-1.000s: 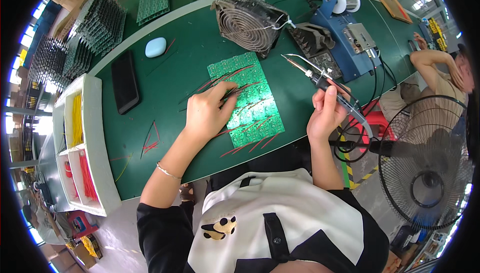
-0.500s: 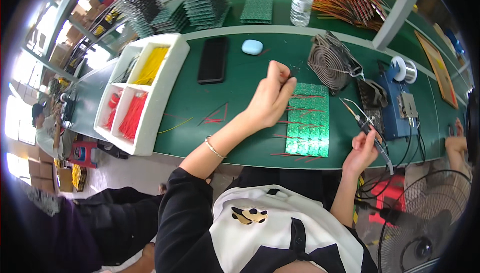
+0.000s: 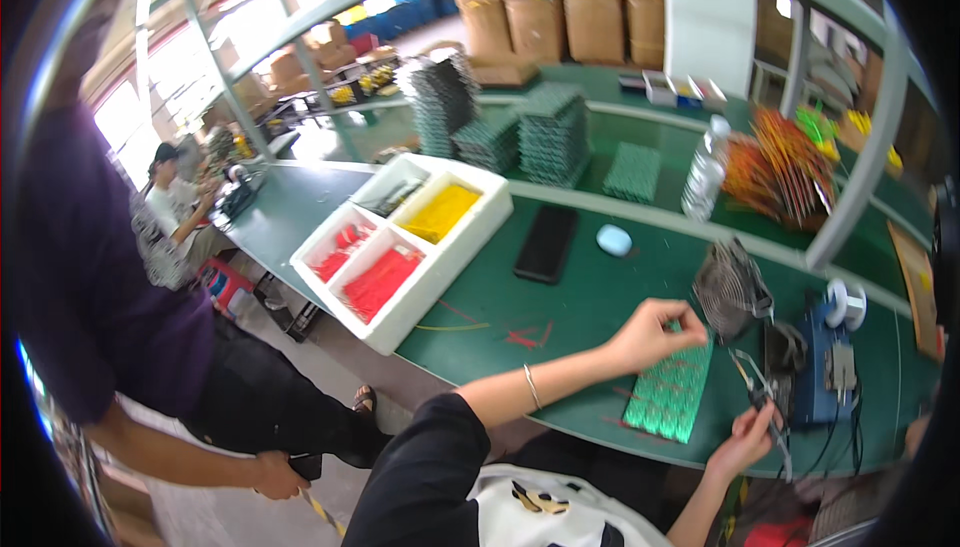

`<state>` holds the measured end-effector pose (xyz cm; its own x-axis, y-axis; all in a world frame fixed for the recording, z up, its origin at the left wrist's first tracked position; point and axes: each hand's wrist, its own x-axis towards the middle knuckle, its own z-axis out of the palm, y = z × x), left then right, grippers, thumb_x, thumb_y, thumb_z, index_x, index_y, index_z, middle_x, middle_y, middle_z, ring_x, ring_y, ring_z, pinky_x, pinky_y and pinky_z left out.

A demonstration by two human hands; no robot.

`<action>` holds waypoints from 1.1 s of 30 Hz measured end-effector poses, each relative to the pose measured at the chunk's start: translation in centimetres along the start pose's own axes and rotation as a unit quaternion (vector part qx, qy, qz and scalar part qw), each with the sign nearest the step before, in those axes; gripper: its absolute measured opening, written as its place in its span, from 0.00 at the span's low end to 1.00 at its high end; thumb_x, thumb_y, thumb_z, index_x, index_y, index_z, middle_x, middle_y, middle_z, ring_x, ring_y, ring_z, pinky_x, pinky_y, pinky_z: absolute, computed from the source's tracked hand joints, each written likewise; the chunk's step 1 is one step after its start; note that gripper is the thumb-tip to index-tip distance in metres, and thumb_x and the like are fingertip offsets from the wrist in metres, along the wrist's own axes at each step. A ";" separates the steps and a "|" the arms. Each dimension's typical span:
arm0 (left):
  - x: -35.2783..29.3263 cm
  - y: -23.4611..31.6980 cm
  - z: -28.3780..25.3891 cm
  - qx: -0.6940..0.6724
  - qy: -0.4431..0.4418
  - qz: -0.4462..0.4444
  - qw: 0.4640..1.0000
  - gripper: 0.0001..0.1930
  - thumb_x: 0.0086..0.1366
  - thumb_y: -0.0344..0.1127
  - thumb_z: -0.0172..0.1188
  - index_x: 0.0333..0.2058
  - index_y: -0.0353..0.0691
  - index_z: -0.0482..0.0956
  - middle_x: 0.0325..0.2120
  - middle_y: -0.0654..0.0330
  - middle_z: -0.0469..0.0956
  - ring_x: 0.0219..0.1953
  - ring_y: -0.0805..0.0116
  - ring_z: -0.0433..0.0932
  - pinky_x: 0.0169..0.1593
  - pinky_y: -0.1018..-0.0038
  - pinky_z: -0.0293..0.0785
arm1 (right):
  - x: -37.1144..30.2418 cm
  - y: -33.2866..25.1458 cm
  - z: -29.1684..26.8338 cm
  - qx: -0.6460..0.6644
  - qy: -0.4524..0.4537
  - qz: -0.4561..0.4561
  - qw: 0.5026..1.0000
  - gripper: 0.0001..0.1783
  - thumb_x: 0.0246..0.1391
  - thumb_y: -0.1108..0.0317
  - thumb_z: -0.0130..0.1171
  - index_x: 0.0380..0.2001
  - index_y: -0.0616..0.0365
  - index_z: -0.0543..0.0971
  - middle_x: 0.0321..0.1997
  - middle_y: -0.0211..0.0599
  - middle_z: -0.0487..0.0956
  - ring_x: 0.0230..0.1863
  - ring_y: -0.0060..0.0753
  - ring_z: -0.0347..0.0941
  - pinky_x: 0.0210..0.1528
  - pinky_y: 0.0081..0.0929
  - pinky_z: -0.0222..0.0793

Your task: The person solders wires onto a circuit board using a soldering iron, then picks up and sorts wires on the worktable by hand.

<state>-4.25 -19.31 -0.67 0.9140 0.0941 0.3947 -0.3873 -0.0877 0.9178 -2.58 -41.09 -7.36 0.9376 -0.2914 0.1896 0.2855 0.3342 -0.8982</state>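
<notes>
My left hand (image 3: 655, 332) hovers over the far end of a green circuit board panel (image 3: 668, 402), thumb and fingertips pinched together; whatever they hold is too small to make out. Rows of thin red wires lie across the panel and stick out past its left edge. To the right of the panel, my right hand (image 3: 745, 439) grips a soldering iron (image 3: 753, 387), its tip pointing away from me, with a thin grey tube alongside. A few loose red wires (image 3: 528, 335) and one yellow wire lie on the green bench to the left.
A white foam box (image 3: 450, 272) holds red and yellow wires in compartments. Behind are a phone (image 3: 545, 244), light-blue case (image 3: 613, 240), bottle (image 3: 706, 175) and board stacks (image 3: 553, 137). A spiral-grilled device (image 3: 728, 287), blue station (image 3: 825, 372) and solder spool (image 3: 848, 304) stand right. Someone stands at left.
The view has tilted up and turned left, so the bench sits lower and further right. My left hand stays pinched near the panel's far end; my right hand keeps the soldering iron.
</notes>
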 end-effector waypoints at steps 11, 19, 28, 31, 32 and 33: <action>-8.0 18.0 -1.5 -0.304 0.010 0.199 0.932 0.08 0.61 0.32 0.50 0.29 0.44 0.59 0.13 0.68 0.55 0.13 0.78 0.53 0.18 0.78 0.49 | 0.1 0.1 0.0 0.028 0.018 0.017 0.999 0.10 0.57 0.62 0.47 0.32 0.59 0.69 0.13 0.22 0.59 0.14 0.10 0.49 0.15 0.12 0.41; -5.1 21.8 1.9 -0.349 -0.192 0.473 0.786 0.08 0.58 0.27 0.48 0.30 0.41 0.57 0.07 0.66 0.57 0.06 0.82 0.50 0.12 0.81 0.41 | 0.3 -0.1 0.9 0.037 0.003 -0.019 0.999 0.10 0.57 0.63 0.47 0.33 0.60 0.70 0.14 0.24 0.61 0.14 0.13 0.51 0.17 0.14 0.45; -6.0 21.7 1.9 -0.383 -0.242 0.449 0.770 0.06 0.61 0.29 0.46 0.26 0.40 0.59 0.09 0.64 0.60 0.08 0.78 0.56 0.13 0.81 0.44 | -0.9 -0.4 0.7 0.060 -0.001 -0.010 0.998 0.08 0.56 0.66 0.48 0.32 0.59 0.69 0.14 0.26 0.65 0.13 0.12 0.54 0.15 0.11 0.46; -4.7 18.2 1.2 -0.227 -0.090 0.236 0.941 0.08 0.53 0.28 0.54 0.19 0.43 0.65 0.15 0.66 0.65 0.14 0.77 0.59 0.17 0.79 0.51 | -0.4 -0.4 -0.3 0.074 0.024 -0.043 0.996 0.08 0.57 0.65 0.47 0.32 0.59 0.68 0.14 0.26 0.63 0.14 0.13 0.54 0.15 0.11 0.46; -4.5 16.7 1.3 -0.114 -0.010 0.121 0.986 0.09 0.49 0.27 0.58 0.16 0.44 0.68 0.18 0.67 0.67 0.17 0.76 0.60 0.19 0.78 0.55 | -0.3 -0.6 -0.4 0.082 0.025 -0.057 0.995 0.08 0.57 0.65 0.47 0.32 0.59 0.68 0.15 0.26 0.64 0.14 0.13 0.54 0.15 0.11 0.47; -3.1 13.2 1.7 0.003 0.029 0.185 0.982 0.07 0.50 0.22 0.56 0.17 0.39 0.70 0.22 0.68 0.68 0.20 0.78 0.61 0.21 0.80 0.54 | -0.4 -0.6 0.1 0.083 0.012 -0.067 0.994 0.07 0.57 0.66 0.47 0.32 0.59 0.68 0.15 0.26 0.64 0.14 0.13 0.54 0.15 0.11 0.47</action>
<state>-12.01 -22.44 10.13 0.7021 0.1119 0.7033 -0.6909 -0.1320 0.7108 -3.06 -41.05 -6.87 0.8846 -0.3636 0.2920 0.4383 0.4341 -0.7870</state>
